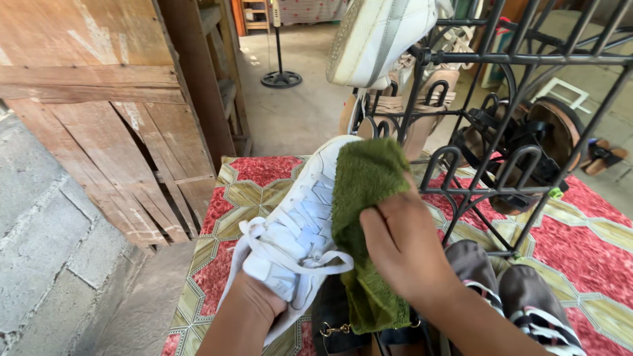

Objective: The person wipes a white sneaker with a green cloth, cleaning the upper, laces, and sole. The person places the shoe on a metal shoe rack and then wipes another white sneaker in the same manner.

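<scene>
Hands working a white lace-up sneaker (300, 224) above a red patterned mat (587, 250): left hand (254, 300) grips its heel end, right hand (402, 247), fingers closed, presses a green cloth (366, 191) against its side, beside a black metal shoe rack (514, 132)

upper left: weathered wooden plank wall (99, 99) | lower left: grey concrete block wall (46, 244) | top centre: sunlit concrete floor (297, 112) with a round-based stand (280, 72) | bottom: red and gold patterned mat (587, 244) | right: black metal shoe rack (527, 59)
</scene>
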